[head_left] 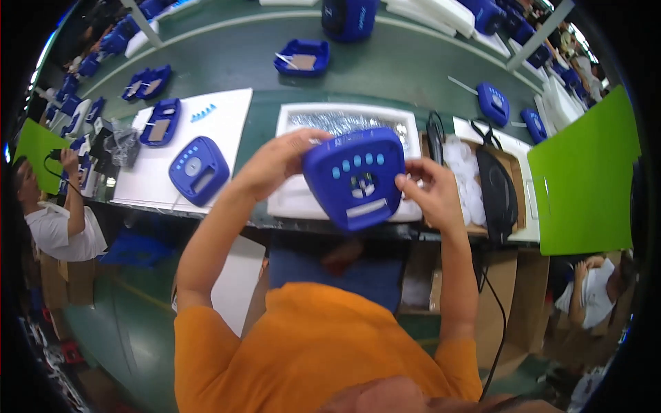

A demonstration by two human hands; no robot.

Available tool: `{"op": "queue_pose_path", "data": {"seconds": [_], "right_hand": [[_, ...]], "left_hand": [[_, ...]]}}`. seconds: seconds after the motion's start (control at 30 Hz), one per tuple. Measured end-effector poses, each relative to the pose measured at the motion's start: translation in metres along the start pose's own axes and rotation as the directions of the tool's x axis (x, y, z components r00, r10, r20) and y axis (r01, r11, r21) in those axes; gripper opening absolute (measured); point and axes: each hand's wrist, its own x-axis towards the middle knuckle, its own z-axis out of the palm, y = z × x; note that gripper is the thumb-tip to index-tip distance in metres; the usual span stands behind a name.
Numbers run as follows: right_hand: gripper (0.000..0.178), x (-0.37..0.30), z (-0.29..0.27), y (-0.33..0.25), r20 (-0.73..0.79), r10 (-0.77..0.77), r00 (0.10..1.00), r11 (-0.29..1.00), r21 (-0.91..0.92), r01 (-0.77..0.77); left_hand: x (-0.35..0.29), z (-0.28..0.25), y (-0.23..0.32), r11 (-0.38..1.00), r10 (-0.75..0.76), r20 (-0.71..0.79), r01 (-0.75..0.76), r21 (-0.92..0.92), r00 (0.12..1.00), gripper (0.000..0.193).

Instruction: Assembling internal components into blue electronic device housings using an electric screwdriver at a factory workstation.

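In front of me I hold up a blue plastic housing (323, 180) with rounded corners, a row of light-blue buttons, a round opening and a pale slot. My left hand (282, 160) grips its upper left edge, fingers behind the rim. At the right edge my right hand (435, 191) pinches it between bent fingers and thumb. Beneath it lies a white foam tray (282, 206) with silvery wrapping (320, 121) in it. A similar blue housing (215, 162) rests on a white board (138, 180) to the left, beside a strip of light-blue button pieces (203, 113).
An open cardboard box (521, 180) at the right holds white round pieces (463, 165) and a black pouch (497, 189). Green panels (585, 172) stand at both sides. More blue housings (303, 56) lie on the conveyor (234, 58). People (62, 230) work at either side.
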Motion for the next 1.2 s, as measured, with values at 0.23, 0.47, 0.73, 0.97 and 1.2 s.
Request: {"op": "queue_pose_path", "data": {"seconds": [0.23, 0.47, 0.73, 0.97, 1.2], "right_hand": [[0.041, 0.014, 0.003, 0.041, -0.098, 0.219, 0.971, 0.963, 0.181, -0.199], [0.050, 0.019, 0.010, 0.064, -0.091, 0.296, 0.951, 0.955, 0.018, -0.295], [0.037, 0.017, 0.006, 0.045, -0.129, 0.081, 0.988, 0.729, -0.669, -0.147], [0.027, -0.010, -0.095, 0.023, -0.546, -0.070, 0.835, 0.982, -0.184, -0.038], [0.020, -0.036, -0.151, 0.068, -0.395, -0.037, 0.918, 0.873, -0.459, -0.162]], "left_hand": [[0.012, -0.015, -0.023, 0.735, 0.095, -0.175, 0.050, 0.676, 0.980, 0.043], [0.007, -0.016, -0.024, 0.407, 0.209, -0.240, 0.139, 0.903, 0.948, 0.028], [0.045, -0.037, -0.048, -0.090, 0.527, 0.090, -0.050, 0.995, 0.845, 0.011], [0.067, -0.049, -0.073, -0.150, 0.538, 0.153, -0.084, 0.985, 0.829, 0.007], [0.080, -0.047, -0.071, -0.185, 0.520, 0.179, -0.095, 0.978, 0.835, 0.006]]}}
